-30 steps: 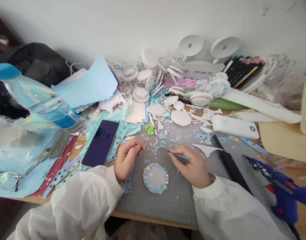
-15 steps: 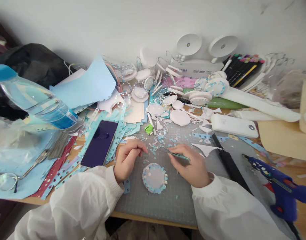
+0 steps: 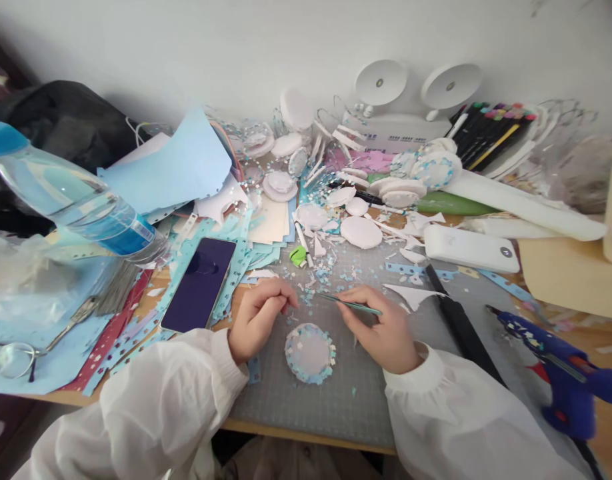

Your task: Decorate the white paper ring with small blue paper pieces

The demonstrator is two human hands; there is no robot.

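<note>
Between the thumb and fingers of my right hand (image 3: pixel 379 327) is a pair of thin green tweezers (image 3: pixel 361 307), tips pointing left over scattered small blue and white paper bits (image 3: pixel 319 280). My left hand (image 3: pixel 263 317) rests on the grey cutting mat (image 3: pixel 296 417), fingers curled in and thumb against them; whatever they may hold is hidden. Below and between both hands lies a white disc (image 3: pixel 311 353), its rim ringed with small pale blue and white flower-shaped pieces. Neither hand touches the disc.
A blue glue gun (image 3: pixel 556 360) and a black bar-shaped tool (image 3: pixel 463 330) lie at right. To the left are a phone (image 3: pixel 200 285), a water bottle (image 3: pixel 86 200) and glasses (image 3: pixel 16 362). White discs (image 3: pixel 361 231), a green cap-like piece (image 3: pixel 299 256) and markers (image 3: pixel 493 137) crowd the back.
My left fingers have curled in a little more. The tweezers in my right hand have tilted slightly, staying over the paper bits. The decorated disc has not moved.
</note>
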